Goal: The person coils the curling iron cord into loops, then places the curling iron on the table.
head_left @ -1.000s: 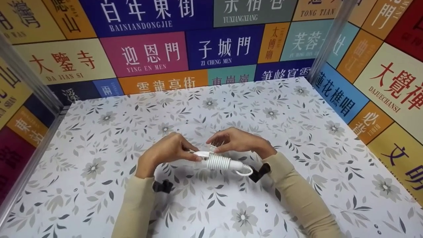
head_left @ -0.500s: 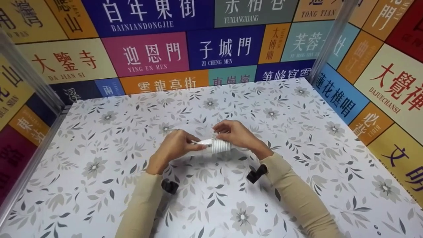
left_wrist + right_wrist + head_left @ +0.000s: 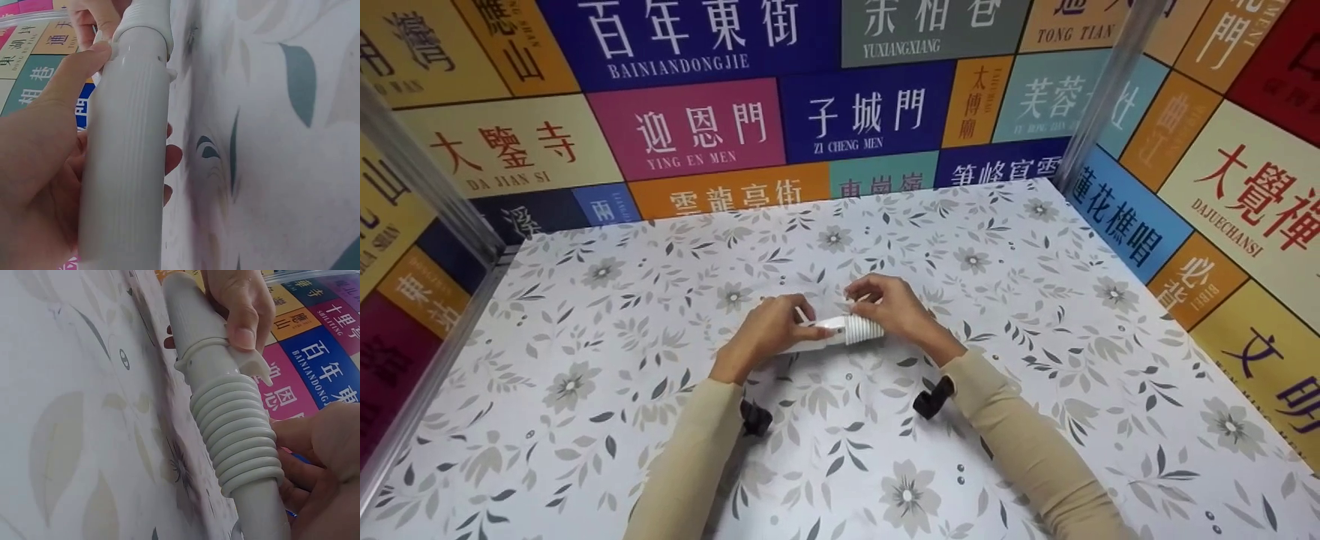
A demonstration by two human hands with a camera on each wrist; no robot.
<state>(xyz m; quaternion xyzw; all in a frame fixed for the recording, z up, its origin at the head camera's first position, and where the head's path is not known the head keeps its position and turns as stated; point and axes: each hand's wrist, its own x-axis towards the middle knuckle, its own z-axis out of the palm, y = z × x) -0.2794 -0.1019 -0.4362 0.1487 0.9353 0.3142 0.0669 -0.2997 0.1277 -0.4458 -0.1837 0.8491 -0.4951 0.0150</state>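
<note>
A white wand-shaped electrical appliance (image 3: 128, 152) has its cord (image 3: 239, 433) wound round it in several close turns. My left hand (image 3: 769, 326) grips the ribbed thicker part, its thumb near the collar. A short lever-like tab (image 3: 256, 364) sticks out beside that thumb in the right wrist view. At the wound end, my right hand (image 3: 892, 304) has its thumb and forefinger bent together above the turns, apparently pinching the cord's free end. In the right wrist view its fingers lie behind the coil, and their tips are hidden. The appliance is held above the table.
A white table (image 3: 907, 435) with a grey leaf and flower print lies beneath both hands. Coloured panels with Chinese lettering (image 3: 690, 124) stand along the back and sides. Black wrist mounts (image 3: 934, 397) sit below the sleeves.
Both hands have moved farther from the body with the appliance. Its right end, with a cord loop visible earlier, has gone behind my right hand. The left hand has shifted slightly right.
</note>
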